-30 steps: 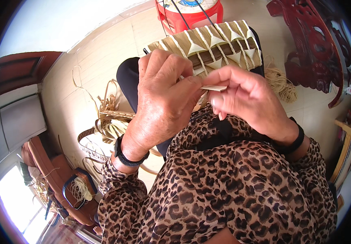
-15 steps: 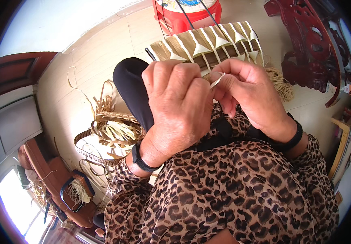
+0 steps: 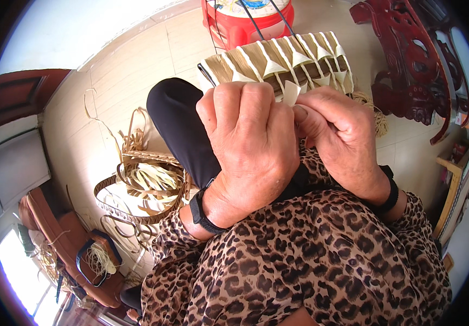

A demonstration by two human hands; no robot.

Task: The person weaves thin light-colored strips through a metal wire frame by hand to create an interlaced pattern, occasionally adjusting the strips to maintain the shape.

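My left hand [image 3: 253, 144] is closed, its knuckles toward the near edge of a woven panel; its fingertips and whatever they hold are hidden. Close against it, my right hand [image 3: 343, 136] pinches with thumb and bent forefinger at the base of a pale flat strip [image 3: 291, 93], which stands up between the two hands. The woven panel [image 3: 248, 57] lies just beyond them, with brown plant-fibre bands crossed by cream strips folded into points. A dark rod edges its left end. My hands cover part of its near side.
A red stool [image 3: 240, 24] stands beyond the panel. Coils of braided strip and pale fibre [image 3: 153, 182] lie on the floor at left, near a brown bench [image 3: 66, 244] holding a tray of fibre [image 3: 101, 258]. Carved dark-red furniture [image 3: 408, 70] is at right.
Both hands have shifted slightly right and closer together. The pale strip, earlier slanted and narrow, now stands upright with its flat side showing.
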